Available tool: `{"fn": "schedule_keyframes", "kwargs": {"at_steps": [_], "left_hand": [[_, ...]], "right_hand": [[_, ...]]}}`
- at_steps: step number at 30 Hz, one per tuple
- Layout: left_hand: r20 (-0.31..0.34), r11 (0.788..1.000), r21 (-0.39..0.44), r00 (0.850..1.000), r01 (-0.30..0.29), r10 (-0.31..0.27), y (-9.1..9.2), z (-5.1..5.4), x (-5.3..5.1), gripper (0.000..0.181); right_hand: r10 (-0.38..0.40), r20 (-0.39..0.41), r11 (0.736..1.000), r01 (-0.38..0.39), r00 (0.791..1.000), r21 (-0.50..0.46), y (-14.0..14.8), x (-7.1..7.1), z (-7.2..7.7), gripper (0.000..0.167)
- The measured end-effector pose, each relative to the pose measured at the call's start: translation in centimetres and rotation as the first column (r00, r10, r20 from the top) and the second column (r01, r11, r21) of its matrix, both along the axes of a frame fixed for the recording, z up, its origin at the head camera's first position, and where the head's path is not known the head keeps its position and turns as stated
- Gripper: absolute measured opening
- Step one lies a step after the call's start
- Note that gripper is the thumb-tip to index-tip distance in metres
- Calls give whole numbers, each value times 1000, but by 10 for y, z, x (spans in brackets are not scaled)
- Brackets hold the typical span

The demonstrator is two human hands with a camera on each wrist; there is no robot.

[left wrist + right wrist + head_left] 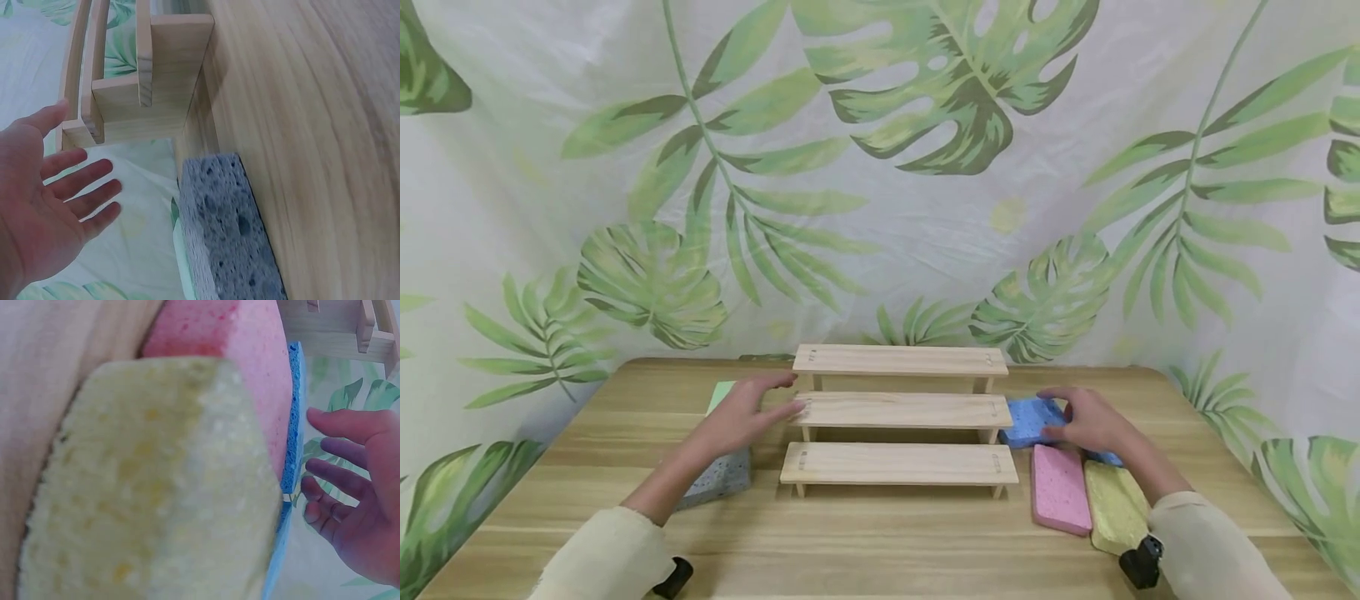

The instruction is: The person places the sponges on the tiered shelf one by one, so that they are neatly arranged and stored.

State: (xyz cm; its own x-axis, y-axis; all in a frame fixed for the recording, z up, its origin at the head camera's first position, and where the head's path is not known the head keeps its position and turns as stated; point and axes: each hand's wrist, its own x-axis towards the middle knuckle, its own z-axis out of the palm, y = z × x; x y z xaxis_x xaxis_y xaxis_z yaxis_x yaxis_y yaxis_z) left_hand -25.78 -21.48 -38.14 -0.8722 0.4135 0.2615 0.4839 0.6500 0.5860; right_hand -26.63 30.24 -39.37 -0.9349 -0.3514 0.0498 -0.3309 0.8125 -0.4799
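A three-tier wooden stand (898, 462) is in the middle of the table. My left hand (743, 415) is at its left end, palm facing it, fingers spread and holding nothing; whether a fingertip touches the wood I cannot tell. Under that arm lies a grey sponge (234, 225), with a pale green sponge (720, 392) partly hidden behind the hand. Over on the right, my right hand (1088, 419) hovers by a blue sponge (1028, 421), fingers loosely bent; the right wrist view shows a gap between them. A pink sponge (1060, 487) and a yellow sponge (150, 481) lie nearer.
Another blue sponge (1105, 458) shows partly beneath the right hand. The wood-grain table (850, 550) ends at a leaf-print curtain (925, 250) behind the stand. A dark wrist device (1141, 562) sits at the right sleeve.
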Motion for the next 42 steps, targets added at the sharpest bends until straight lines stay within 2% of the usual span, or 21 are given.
{"fn": "schedule_keyframes", "kwargs": {"at_steps": [8, 14, 20, 25, 32, 36, 42], "left_hand": [[46, 999, 28, 998, 33, -34, 1, -3, -3, 45], [51, 999, 22, 997, 50, -51, 2, -5, -4, 45], [48, 999, 7, 998, 51, -51, 3, -6, -5, 45], [41, 999, -4, 998, 47, -47, 3, -5, -4, 46], [42, 998, -12, 997, 60, -59, 3, -5, -6, 46], [41, 998, -7, 997, 58, -58, 3, -5, -4, 45], [37, 998, 7, 998, 59, -59, 4, -5, -3, 45]], "right_hand": [[52, 80, 998, -54, 995, 23, -1, -6, 3, 66], [39, 152, 997, -49, 988, 62, 0, -9, 6, 72], [2, 185, 991, -26, 983, 128, 0, -12, 7, 72], [22, 169, 990, -45, 985, 132, 2, -15, 6, 67], [70, 135, 996, -77, 988, 50, 9, -16, 11, 67], [85, 91, 996, -86, 992, 1, 15, -19, 14, 66], [60, 1, 998, -60, 998, 5, 21, -18, 20, 65]]}}
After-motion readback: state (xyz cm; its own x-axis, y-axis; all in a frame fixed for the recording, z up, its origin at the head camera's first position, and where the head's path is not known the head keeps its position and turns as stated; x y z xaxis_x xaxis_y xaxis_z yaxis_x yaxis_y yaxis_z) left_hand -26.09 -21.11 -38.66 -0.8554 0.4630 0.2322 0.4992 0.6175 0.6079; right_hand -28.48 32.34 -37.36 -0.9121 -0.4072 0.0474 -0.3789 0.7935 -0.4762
